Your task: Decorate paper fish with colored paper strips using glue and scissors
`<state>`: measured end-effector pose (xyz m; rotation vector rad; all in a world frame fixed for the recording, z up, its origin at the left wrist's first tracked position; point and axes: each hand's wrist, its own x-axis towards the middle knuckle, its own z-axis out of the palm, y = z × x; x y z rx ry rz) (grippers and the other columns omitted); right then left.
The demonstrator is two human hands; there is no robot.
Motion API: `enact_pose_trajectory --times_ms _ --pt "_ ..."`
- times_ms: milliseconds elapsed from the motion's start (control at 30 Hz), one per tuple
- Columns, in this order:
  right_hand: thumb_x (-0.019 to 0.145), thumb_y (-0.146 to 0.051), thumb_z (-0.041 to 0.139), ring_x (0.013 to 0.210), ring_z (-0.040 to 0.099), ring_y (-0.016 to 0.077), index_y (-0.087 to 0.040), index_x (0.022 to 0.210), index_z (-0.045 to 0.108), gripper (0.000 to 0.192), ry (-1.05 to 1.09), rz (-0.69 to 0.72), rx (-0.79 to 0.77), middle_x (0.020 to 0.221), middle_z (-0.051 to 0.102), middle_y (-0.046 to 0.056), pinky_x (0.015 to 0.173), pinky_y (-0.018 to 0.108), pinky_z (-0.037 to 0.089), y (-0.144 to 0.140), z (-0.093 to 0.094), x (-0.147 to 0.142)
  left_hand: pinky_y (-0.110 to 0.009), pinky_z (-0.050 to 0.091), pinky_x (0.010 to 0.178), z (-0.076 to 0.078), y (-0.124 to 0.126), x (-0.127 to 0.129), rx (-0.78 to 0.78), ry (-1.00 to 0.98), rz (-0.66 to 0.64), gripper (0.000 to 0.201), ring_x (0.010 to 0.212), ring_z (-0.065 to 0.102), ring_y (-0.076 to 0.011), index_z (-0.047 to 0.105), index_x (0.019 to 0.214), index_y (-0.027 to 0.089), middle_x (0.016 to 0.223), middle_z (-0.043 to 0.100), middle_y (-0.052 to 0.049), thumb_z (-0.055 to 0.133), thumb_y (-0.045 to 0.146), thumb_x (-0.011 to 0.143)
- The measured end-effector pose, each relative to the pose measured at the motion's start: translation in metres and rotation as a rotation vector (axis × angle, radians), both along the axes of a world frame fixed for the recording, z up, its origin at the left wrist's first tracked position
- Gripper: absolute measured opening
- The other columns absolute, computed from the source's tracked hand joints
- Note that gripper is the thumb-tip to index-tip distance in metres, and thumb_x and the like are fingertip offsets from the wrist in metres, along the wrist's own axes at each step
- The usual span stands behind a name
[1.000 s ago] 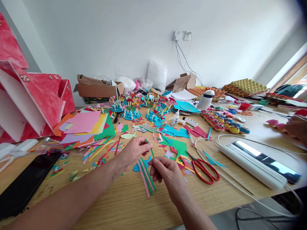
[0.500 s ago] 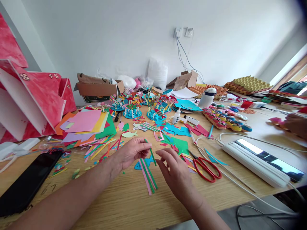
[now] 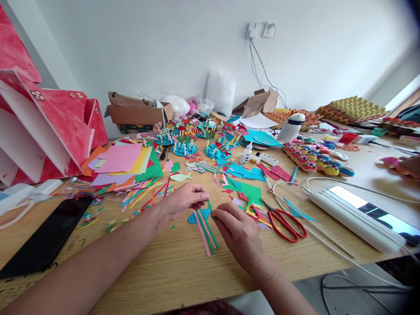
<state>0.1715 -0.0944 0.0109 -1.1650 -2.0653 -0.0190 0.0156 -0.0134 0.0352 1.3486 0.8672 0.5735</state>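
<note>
Green strip [image 3: 208, 204]: mostly hidden betw. fingertips of left hand [image 3: 183, 202] and right hand [image 3: 236, 230]; only short bit shows, length n/d. Blue paper fish [image 3: 201, 215] just below left fingertips, partly covered by pink/green strips [image 3: 206, 229]. Right fingertips curled under, grip not visible. Co-worker's hand [image 3: 411, 166], far right of fingers: cut by frame edge, blurred.

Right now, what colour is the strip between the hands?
Green; the strip shows best in the head view.
</note>
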Motion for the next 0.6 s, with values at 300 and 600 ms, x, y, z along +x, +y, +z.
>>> enact_pose_trajectory --times_ms 300,600 --pt "0.083 -0.017 0.045 0.069 0.053 0.0125 -0.018 0.082 0.061 0.016 0.083 -0.014 -0.096 0.077 0.057 0.005 0.061 0.021 0.041 -0.007 -0.006 -0.007 -0.018 0.030 0.047 0.000 0.011 -0.008 0.115 0.159 -0.087 0.022 0.048 0.039 -0.0049 0.052 0.062 0.013 0.054 0.046 0.006 0.063 0.032 0.060" --pt "0.084 -0.015 0.042 0.071 0.052 0.0133 -0.019 0.081 0.061 0.020 -0.068 0.002 -0.193 0.078 0.058 0.004 0.063 0.022 0.039 -0.012 -0.015 -0.015 -0.017 0.028 0.043 -0.012 0.024 -0.023 0.096 0.258 -0.230 0.021 0.046 0.038 -0.0052 0.054 0.066 0.014 0.054 0.045 0.006 0.060 0.034 0.063"
